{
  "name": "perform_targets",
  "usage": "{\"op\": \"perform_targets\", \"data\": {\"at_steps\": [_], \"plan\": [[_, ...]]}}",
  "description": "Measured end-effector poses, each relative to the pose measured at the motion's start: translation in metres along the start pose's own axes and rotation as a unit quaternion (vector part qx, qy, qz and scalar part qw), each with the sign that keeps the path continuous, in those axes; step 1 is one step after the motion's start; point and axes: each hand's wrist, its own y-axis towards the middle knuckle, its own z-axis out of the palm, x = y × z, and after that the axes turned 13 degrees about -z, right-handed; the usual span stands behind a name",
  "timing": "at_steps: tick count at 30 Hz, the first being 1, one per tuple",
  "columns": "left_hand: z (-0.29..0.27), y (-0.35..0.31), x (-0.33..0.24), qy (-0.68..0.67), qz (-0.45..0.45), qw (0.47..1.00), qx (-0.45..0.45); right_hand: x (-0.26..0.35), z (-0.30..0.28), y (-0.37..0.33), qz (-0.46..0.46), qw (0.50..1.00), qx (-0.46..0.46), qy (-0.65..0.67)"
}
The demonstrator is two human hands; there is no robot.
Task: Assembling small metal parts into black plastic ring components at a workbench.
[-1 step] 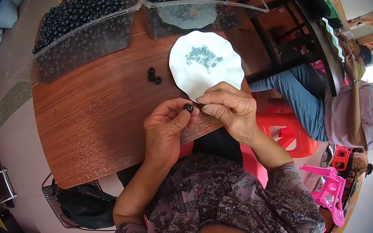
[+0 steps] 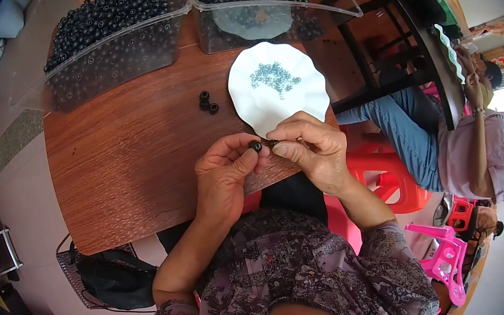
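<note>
My left hand (image 2: 226, 166) pinches a small round black bead-like piece (image 2: 255, 146) with a hole in its end, between thumb and forefinger. Close beside it, my right hand (image 2: 312, 147) has its thumb and forefinger pressed together on a tiny dark thing (image 2: 272, 143), too small to name. Both hands are over the table's near edge, just below a white wavy-rimmed plate (image 2: 248, 104). On the plate lies a loose heap of tiny clear pieces (image 2: 275, 79). Left of the plate, several black pieces (image 2: 204, 100) of the same look sit on the wood.
Clear plastic bins (image 2: 124, 38) at the table's (image 2: 115, 168) far side hold heaps of black pieces. At right, another person (image 2: 483, 148) sits at a dark table frame, near red and pink stools (image 2: 444, 260). A black bag (image 2: 116, 278) lies below the table at left.
</note>
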Motion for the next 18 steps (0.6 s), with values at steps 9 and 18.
{"op": "perform_targets", "data": {"at_steps": [9,18], "plan": [[0.003,-0.004,0.002,0.012,-0.003,1.000,-0.009,0.004,-0.001,-0.007,0.049,0.994,-0.023,0.098],[0.009,-0.006,0.002,0.032,0.016,0.999,-0.027,0.006,0.002,-0.010,0.043,0.995,-0.050,0.075]]}}
